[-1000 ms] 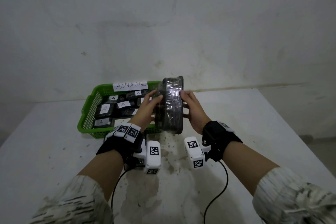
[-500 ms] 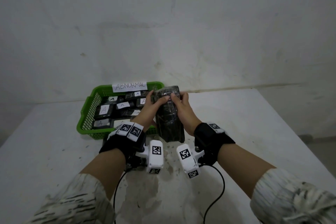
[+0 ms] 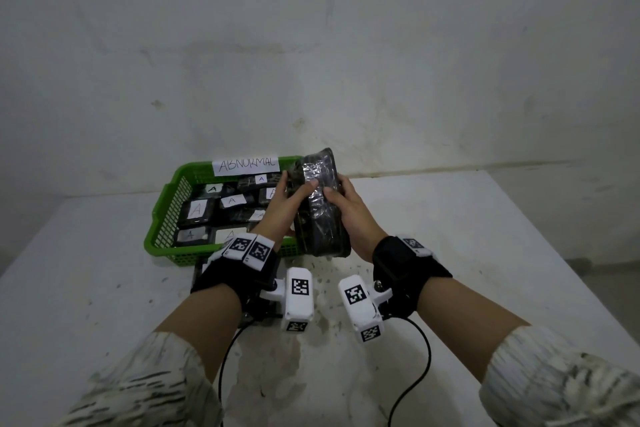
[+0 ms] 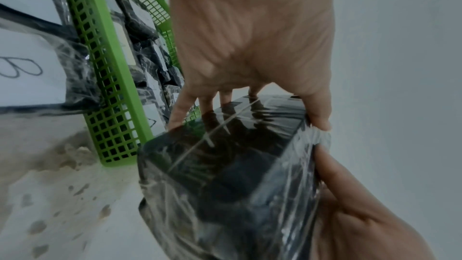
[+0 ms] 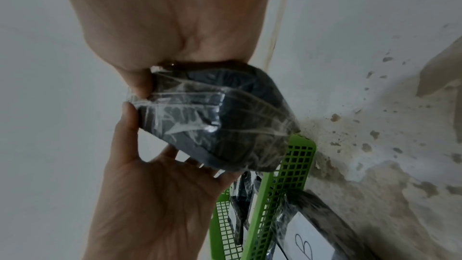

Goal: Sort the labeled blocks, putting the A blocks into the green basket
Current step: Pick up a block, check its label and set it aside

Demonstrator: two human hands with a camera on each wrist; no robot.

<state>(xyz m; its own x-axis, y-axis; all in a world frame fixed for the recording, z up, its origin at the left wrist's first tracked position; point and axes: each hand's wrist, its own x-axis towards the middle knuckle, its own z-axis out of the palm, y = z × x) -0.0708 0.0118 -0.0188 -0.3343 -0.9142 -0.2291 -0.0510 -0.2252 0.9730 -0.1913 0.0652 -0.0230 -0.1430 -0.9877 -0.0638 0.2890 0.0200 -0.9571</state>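
Note:
A black block wrapped in clear film stands on end above the table, at the right end of the green basket. My left hand grips its left side and my right hand grips its right side, both thumbs on the face towards me. No letter shows on the held block in any view. The basket carries a paper sign reading ABNORMAL and holds several black blocks with white A labels.
Black blocks with B labels lie on the table just in front of the basket, one showing as a B block in the right wrist view. The white table is stained near its middle; a wall rises close behind.
Both hands kept their hold and turned the block between them, shifting their fingers on it. It stays beside the basket's right end.

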